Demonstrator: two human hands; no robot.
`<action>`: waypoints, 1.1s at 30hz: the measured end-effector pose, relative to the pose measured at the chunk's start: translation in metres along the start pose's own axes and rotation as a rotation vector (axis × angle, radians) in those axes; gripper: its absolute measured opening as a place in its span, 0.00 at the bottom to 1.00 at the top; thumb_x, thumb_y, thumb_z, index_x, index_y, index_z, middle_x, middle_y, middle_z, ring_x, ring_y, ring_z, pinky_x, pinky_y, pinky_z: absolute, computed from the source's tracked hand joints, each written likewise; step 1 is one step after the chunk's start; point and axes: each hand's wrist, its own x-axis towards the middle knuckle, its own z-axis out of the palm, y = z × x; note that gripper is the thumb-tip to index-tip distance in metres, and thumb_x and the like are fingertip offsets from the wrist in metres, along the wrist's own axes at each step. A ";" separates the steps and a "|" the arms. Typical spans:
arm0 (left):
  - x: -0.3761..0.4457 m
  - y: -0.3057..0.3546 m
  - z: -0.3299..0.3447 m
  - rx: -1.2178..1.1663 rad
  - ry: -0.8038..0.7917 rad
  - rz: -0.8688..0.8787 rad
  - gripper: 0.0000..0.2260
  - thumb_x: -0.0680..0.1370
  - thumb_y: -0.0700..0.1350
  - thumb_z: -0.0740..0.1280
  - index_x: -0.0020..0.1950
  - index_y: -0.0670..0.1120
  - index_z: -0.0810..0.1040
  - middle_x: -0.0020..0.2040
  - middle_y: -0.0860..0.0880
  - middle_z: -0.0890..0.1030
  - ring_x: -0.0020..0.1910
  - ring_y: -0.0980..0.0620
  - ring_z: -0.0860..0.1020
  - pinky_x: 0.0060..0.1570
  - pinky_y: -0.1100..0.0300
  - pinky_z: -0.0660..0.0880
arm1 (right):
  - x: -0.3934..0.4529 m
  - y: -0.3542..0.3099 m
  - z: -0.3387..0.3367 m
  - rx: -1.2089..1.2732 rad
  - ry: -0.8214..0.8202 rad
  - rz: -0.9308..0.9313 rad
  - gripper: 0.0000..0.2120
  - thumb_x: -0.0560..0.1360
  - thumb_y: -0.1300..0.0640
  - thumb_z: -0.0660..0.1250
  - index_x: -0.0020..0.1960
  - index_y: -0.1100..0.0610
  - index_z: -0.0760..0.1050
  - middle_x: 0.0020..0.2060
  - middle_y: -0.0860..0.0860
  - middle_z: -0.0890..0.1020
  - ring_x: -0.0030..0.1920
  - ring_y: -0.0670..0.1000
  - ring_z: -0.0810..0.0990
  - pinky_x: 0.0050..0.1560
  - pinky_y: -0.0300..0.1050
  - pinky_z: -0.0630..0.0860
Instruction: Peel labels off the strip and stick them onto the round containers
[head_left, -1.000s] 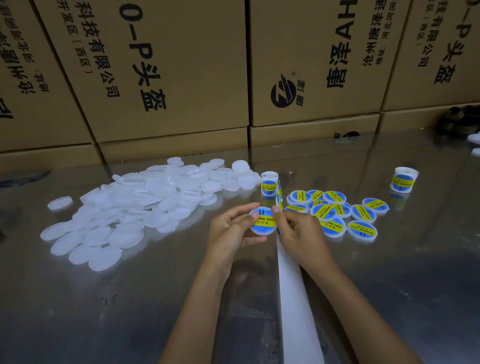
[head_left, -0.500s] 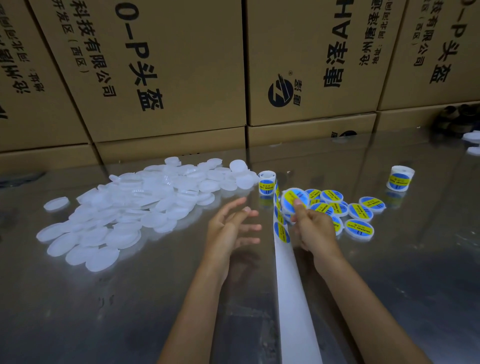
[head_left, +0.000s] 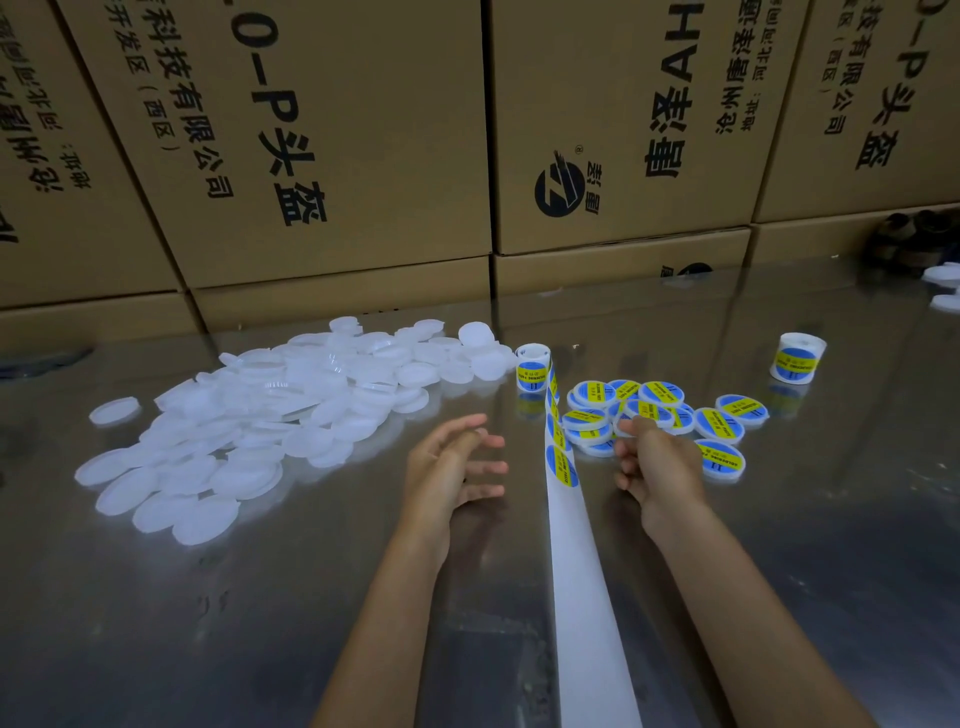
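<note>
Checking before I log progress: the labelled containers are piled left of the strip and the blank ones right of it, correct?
Not quite: the sides are swapped. In the head view the labelled containers lie right of the strip, by the right hand, and the blank ones are piled left of it, beyond the left hand.

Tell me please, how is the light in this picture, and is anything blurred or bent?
Head view: dim, even light; the shiny table mirrors the cardboard boxes as soft glare. The wide lens tilts the boxes outward. The left hand looks slightly motion-blurred at its fingers; the labelled containers stay readable.
</note>
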 end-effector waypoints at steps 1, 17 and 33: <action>0.000 0.000 0.000 0.001 0.003 0.000 0.09 0.81 0.37 0.64 0.59 0.44 0.81 0.49 0.40 0.85 0.37 0.46 0.82 0.32 0.57 0.80 | 0.000 0.000 0.000 -0.006 -0.008 0.001 0.07 0.78 0.62 0.64 0.42 0.59 0.77 0.26 0.52 0.74 0.24 0.48 0.64 0.25 0.41 0.63; 0.052 0.014 -0.026 0.567 0.437 0.281 0.11 0.78 0.37 0.62 0.56 0.46 0.81 0.51 0.45 0.83 0.48 0.46 0.80 0.45 0.60 0.76 | -0.002 0.034 0.026 -0.650 -0.090 -0.747 0.14 0.78 0.56 0.65 0.36 0.61 0.75 0.30 0.51 0.76 0.37 0.54 0.73 0.37 0.47 0.68; 0.146 0.044 -0.102 1.572 0.200 0.391 0.17 0.84 0.46 0.60 0.69 0.41 0.77 0.66 0.38 0.79 0.68 0.40 0.73 0.76 0.50 0.52 | 0.012 0.036 0.033 -0.574 -0.111 -0.751 0.10 0.77 0.54 0.66 0.37 0.52 0.75 0.34 0.44 0.77 0.42 0.50 0.77 0.46 0.49 0.75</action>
